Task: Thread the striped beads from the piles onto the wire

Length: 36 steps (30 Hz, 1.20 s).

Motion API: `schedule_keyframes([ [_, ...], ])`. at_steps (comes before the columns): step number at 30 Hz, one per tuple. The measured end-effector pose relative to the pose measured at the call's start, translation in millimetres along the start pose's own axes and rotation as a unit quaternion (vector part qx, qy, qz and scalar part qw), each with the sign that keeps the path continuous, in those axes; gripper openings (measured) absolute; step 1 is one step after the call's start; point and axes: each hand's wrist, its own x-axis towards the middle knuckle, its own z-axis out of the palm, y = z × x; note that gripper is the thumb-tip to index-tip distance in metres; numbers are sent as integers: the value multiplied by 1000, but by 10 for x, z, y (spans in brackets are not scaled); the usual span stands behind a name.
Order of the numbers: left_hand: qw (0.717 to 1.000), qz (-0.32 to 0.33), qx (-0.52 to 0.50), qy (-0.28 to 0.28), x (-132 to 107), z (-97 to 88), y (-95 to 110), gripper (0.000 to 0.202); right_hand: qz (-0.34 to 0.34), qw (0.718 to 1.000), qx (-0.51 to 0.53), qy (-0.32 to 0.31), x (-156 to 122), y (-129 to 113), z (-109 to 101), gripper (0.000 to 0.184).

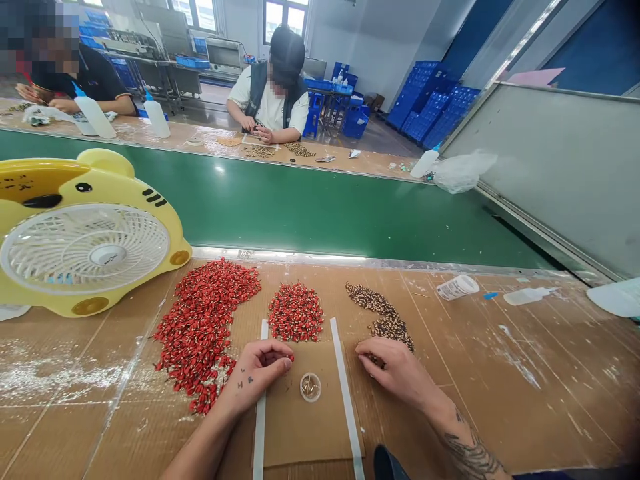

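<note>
Fan [85, 233]: yellow animal-shaped desk fan with a white grille, on the near left of the bench, just beside the large red heap.

Red heaps: a large heap of small red pieces [200, 327] lies left of the left hand, and a smaller heap [295, 311] lies farther along, just beyond that hand.

Left hand [257, 370]: clenched, fingers curled and tips drawn together, grasping a red piece [291, 358] that shows at the thumb.

Cardboard sheet [305, 427]: lies under the hands' inner edges, between two white strips [261, 413].

Dish [310, 387]: small, round and clear, holding a few gold-coloured pieces, on the cardboard sheet between the hands, touching neither.

Right hand [400, 373]: fingers curved down onto the near end of the brown heap; whether they grasp anything cannot be told.

Brown heap [383, 317]: small brown-and-gold pieces in a long strip, far of the right hand.

Right bench: a white tub [457, 287] and a squeeze bottle [530, 296] lie on their sides.

Belt [250, 200]: green, running across the scene beyond the near bench.

Far bench: a co-worker [273, 100] works with both hands beside similar heaps; another person [65, 87] sits at far left.
</note>
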Motion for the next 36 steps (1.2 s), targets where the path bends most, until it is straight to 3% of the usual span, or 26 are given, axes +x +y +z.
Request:
schedule_keyframes([
  [3,1000,4,10,0,11,-9,-28,17,18,996,79,39,45,-115,41,16],
  [8,1000,3,9,3,7,1,-41,16,-23,973,216,82,306,-445,182,17],
  [15,1000,2,-19,10,9,17,-21,14,-29,955,291,55,580,-782,397,11],
  [21,999,29,14,11,2,37,-18,10,34,958,282,31,559,-820,464,7],
  [27,996,58,73,9,8,33,-91,7,15,962,271,41,545,-862,481,10],
  [33,966,163,201,14,-3,8,-106,10,3,968,248,40,539,-867,510,11],
  [36,959,193,207,13,-5,8,-83,11,25,963,267,40,533,-842,533,9],
])
